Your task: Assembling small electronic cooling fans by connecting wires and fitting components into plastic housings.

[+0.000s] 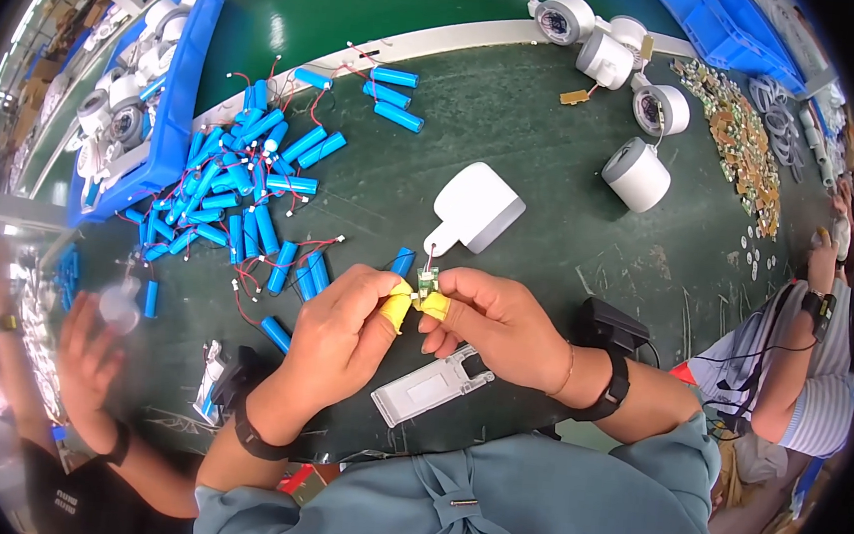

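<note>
Near the middle of the bench, my left hand [348,316] and my right hand [503,323] meet at a small green circuit board [428,281], both with yellow coverings on fingertips. My right hand pinches the board. The left fingers are pressed together at its left side; what they grip there is too small to make out. A thin wire runs from the board up to a white plastic housing [477,206] with a grey end, lying just beyond. Below my hands lies a flat translucent white plastic cover [428,388]. One blue cylindrical battery [403,261] lies beside my left fingers.
Many wired blue batteries [238,177] are heaped at the left, beside a blue bin [174,107] of white parts. White round units [638,173] stand far right, near a pile of small boards [739,131]. Co-workers' hands [88,366] appear at both sides.
</note>
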The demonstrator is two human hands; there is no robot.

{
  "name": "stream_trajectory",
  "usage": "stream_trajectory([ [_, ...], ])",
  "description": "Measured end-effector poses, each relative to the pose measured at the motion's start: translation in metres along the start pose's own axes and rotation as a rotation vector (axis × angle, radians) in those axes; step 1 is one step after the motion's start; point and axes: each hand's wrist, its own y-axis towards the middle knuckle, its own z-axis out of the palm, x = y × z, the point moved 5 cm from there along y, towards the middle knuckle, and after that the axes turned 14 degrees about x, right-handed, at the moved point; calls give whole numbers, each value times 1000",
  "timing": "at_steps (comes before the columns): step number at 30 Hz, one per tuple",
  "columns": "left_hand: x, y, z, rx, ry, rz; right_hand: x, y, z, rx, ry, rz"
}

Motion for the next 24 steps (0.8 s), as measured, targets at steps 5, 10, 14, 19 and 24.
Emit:
stream_trajectory([
  [5,-3,1,1,50,48,-9,-1,0,0,-6,-27,-20],
  [10,-8,0,1,15,125,31,0,-1,2,-25,-108,-22],
  [14,-21,1,2,-22,380,97,2,-1,5,-86,-286,-39],
  [19,-9,-9,11,15,50,-157,3,-2,8,-195,-539,-132],
  [24,-6,-13,19,-62,-180,-247,4,-2,11,-288,-781,-245],
])
